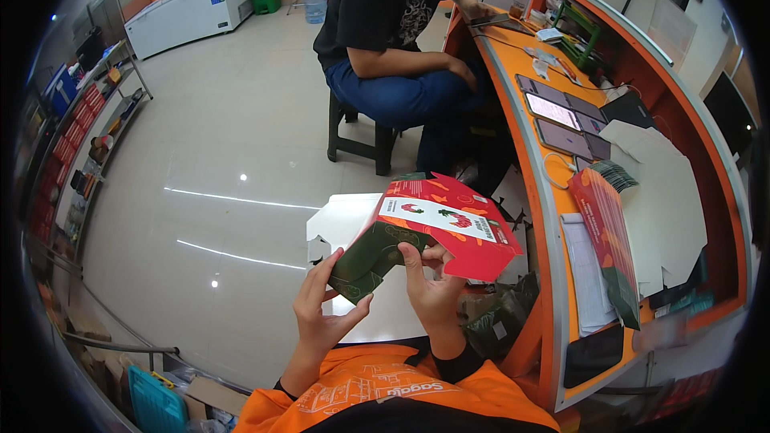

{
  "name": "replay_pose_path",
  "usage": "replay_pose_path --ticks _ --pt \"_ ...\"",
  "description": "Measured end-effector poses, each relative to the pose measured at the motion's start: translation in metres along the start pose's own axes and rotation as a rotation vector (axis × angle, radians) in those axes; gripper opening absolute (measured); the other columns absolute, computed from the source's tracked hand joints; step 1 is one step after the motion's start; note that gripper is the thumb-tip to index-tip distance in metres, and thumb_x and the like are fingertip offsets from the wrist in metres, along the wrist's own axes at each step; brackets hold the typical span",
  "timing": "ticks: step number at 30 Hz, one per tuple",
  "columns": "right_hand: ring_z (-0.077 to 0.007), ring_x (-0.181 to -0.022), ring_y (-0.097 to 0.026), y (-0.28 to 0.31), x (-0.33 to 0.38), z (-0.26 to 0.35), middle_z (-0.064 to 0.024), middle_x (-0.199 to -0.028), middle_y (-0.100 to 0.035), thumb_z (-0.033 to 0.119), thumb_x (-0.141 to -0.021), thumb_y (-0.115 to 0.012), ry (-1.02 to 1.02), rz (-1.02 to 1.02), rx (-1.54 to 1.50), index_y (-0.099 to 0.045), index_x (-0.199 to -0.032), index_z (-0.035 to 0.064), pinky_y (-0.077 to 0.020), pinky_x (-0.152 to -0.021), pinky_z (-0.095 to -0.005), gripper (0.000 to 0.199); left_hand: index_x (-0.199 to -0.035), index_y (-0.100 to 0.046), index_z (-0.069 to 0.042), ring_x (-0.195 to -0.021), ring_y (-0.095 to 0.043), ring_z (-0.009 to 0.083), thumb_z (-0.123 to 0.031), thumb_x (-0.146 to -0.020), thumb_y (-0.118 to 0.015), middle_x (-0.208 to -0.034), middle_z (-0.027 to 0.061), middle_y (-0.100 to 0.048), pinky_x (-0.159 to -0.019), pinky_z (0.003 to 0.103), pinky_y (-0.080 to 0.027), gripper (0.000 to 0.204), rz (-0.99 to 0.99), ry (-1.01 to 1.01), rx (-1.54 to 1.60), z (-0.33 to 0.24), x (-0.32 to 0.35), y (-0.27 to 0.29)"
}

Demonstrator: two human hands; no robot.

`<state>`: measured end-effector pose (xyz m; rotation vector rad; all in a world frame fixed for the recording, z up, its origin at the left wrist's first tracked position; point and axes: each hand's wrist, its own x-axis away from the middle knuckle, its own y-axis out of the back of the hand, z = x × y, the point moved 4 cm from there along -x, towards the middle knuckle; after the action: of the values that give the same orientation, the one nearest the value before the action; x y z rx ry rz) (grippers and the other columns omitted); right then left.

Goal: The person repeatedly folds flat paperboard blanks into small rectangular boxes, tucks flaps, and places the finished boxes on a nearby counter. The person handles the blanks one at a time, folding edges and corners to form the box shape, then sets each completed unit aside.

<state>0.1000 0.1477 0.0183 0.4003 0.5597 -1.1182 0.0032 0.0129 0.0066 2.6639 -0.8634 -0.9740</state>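
Currently holding partly folded red-and-dark-green cardboard carton [437, 216] in front of orange shirt [377, 385], left of orange, metal-edged desk [499, 46] | pinching dark green end loosely between thumb and fingers of left hand [321, 317] | pinching near edge between thumb and curled fingers of right hand [434, 297]

It's a small shop's work area, by the look of things! Over at nine o'clock, a rack [139, 70] carries rows of red boxes [83, 117]. Between ten and eleven sits a long white chest freezer [188, 18]. Swing round to two: an orange-topped counter [505, 60], phones [550, 111] laid side by side on it. At three, flat carton blanks [662, 200] lie pale side up. And at twelve, a seated person [367, 26] at that counter!
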Motion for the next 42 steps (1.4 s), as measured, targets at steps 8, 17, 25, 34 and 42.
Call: replay_pose_path --ticks 8,17,25,34,42 --pt "-0.0114 -0.081 -0.059 -0.023 0.025 -0.022 -0.0052 -0.091 -0.06 0.015 -0.086 -0.065 -0.369 -0.021 -0.312 -0.051 -0.11 0.0021 -0.0475 -0.074 -0.0251 0.03 -0.126 -0.047 0.0 -0.102 -0.059 0.0209 -0.003 -0.06 -0.077 -0.116 0.0133 -0.056 -0.069 0.029 -0.059 0.072 -0.019 0.09 0.111 0.003 0.002 -0.013" --pt "-0.0241 -0.106 -0.055 -0.007 -0.002 0.006 -0.0078 -0.117 -0.056 0.012 -0.085 -0.059 0.157 0.722 0.327 -0.052 -0.121 0.0083 -0.0439 -0.088 -0.0327 0.037 -0.133 -0.032 -0.001 -0.107 -0.054 0.0182 -0.013 -0.083 -0.061 -0.119 0.0094 -0.048 -0.076 0.029 -0.055 0.059 0.053 0.616 0.934 0.021 -0.029 -0.039" --pt "-0.0195 -0.098 -0.058 0.073 -0.083 0.089 -0.0005 -0.105 -0.064 0.0 -0.069 -0.053 0.501 0.088 0.866 -0.068 -0.1 0.0148 -0.0435 -0.084 -0.0342 0.037 -0.139 -0.025 -0.011 -0.12 -0.046 0.0339 -0.032 -0.082 -0.058 -0.138 0.0159 -0.032 -0.093 0.042 -0.045 0.07 0.183 0.374 0.711 0.025 -0.032 -0.047" --pt "-0.0342 -0.086 -0.061 0.233 -0.127 0.111 -0.0184 -0.096 -0.064 0.012 -0.084 -0.048 -0.218 -0.729 1.281 -0.068 -0.104 0.0173 -0.0469 -0.078 -0.0396 0.029 -0.13 -0.035 0.001 -0.123 -0.04 0.0333 -0.017 -0.084 -0.059 -0.133 0.0207 -0.037 -0.099 0.046 -0.037 0.054 0.261 0.172 -0.412 0.138 0.047 -0.023" --pt "-0.0369 -0.09 -0.06 0.256 -0.139 0.033 -0.0198 -0.094 -0.064 0.022 -0.082 -0.048 -0.771 -0.427 1.233 -0.068 -0.098 0.012 -0.0459 -0.082 -0.0404 0.027 -0.136 -0.016 0.013 -0.128 -0.025 0.0459 -0.011 -0.068 -0.071 -0.138 0.0343 -0.025 -0.11 0.042 -0.019 0.091 0.412 0.475 -0.341 0.144 0.097 0.001"
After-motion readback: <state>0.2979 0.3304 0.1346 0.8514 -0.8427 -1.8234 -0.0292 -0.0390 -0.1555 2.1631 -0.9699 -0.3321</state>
